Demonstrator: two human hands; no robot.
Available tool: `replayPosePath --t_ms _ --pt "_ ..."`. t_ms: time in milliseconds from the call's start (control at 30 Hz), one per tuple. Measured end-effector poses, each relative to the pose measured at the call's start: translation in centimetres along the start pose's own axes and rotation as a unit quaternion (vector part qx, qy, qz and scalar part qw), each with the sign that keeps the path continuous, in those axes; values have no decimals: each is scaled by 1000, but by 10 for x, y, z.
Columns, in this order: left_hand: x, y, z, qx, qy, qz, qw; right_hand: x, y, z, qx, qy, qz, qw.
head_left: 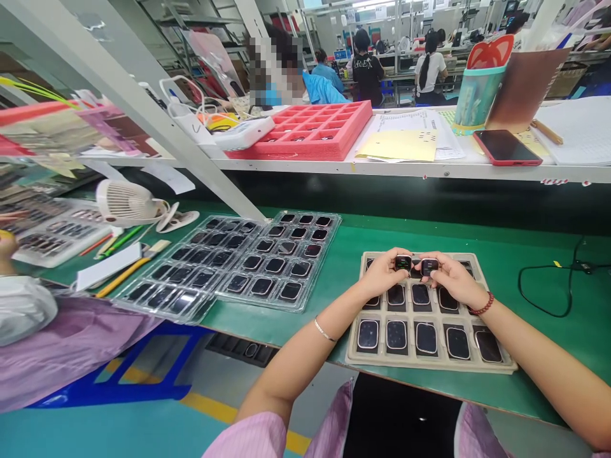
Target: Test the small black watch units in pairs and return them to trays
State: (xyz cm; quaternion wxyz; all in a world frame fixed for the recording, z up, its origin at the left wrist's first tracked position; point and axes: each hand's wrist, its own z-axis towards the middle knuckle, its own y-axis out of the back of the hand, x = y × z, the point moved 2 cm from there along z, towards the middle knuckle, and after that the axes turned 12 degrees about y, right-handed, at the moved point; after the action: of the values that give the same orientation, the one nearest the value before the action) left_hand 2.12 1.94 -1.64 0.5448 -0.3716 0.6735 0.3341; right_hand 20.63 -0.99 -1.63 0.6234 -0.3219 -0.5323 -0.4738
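Note:
My left hand pinches a small square smartwatch with a dark, faintly lit screen. In my right hand is a second watch of the same kind, held close beside the first. Both hands are above the far rows of a beige tray. Rows of square watch pieces with dark faces, such as this one, sit in its pockets. The fingers hide part of the far row.
Clear plastic trays of dark watch faces lie to the left, near a small white fan. A black cable is at the right. The shelf above carries a red foam box and a phone. A co-worker's sleeve shows far left.

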Motion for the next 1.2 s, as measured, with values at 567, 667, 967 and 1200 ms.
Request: replayPosePath --t_ms 567,667,967,1200 --pt "0 2 0 -17 -15 30 999 -1 0 -1 19 13 -23 999" --pt "0 1 0 -16 -16 39 999 -1 -1 -1 24 25 -21 999" --pt "-2 1 0 -8 -5 0 1000 -3 0 -1 22 14 -13 1000" --pt "2 2 1 -9 -23 27 999 -1 -1 -1 33 42 -14 998"
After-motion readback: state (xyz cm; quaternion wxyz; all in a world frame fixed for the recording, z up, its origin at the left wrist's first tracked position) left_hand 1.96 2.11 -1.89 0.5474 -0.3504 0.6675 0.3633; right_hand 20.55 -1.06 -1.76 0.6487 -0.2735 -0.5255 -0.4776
